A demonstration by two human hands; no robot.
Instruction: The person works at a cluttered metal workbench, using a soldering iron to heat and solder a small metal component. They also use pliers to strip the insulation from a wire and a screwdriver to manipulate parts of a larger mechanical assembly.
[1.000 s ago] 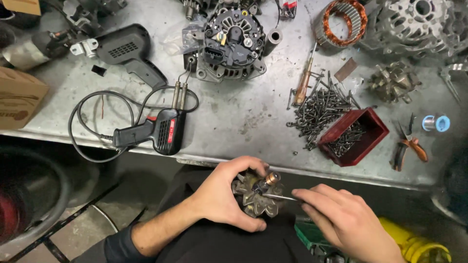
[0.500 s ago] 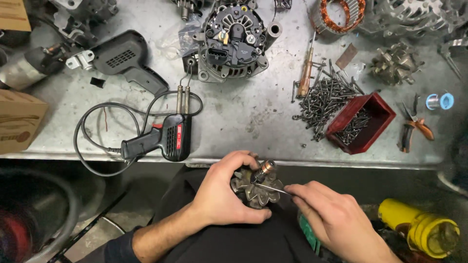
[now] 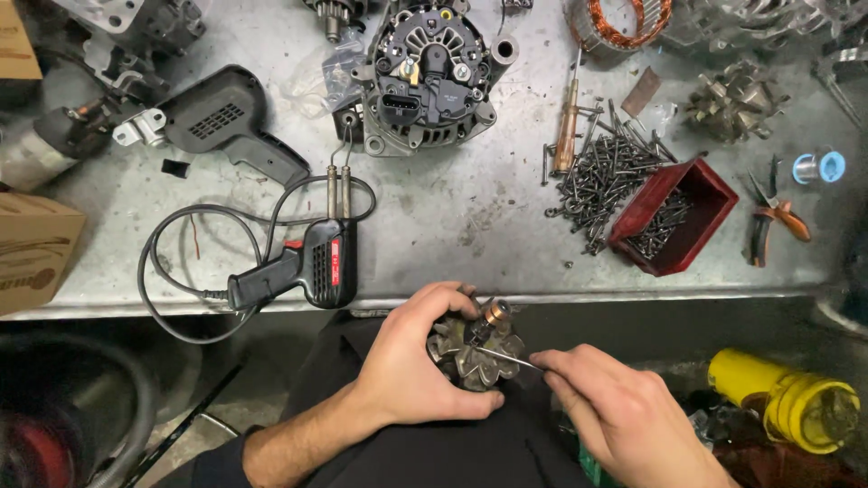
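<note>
Rotor (image 3: 475, 348) sits at six o'clock, just below the table (image 3: 452, 226) edge, clasped in the left hand (image 3: 411, 366); the right hand (image 3: 624, 411) pinches a thin metal pick (image 3: 506, 358) touching it.

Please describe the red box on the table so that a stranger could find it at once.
Look at the right part of the grey metal table. Beside a pile of dark screws sits the red box, also holding screws. It is the only red open container there.

Two hands (image 3: 416, 366), one rotor (image 3: 475, 348), one red tray (image 3: 674, 217), one pliers (image 3: 773, 221).
</note>
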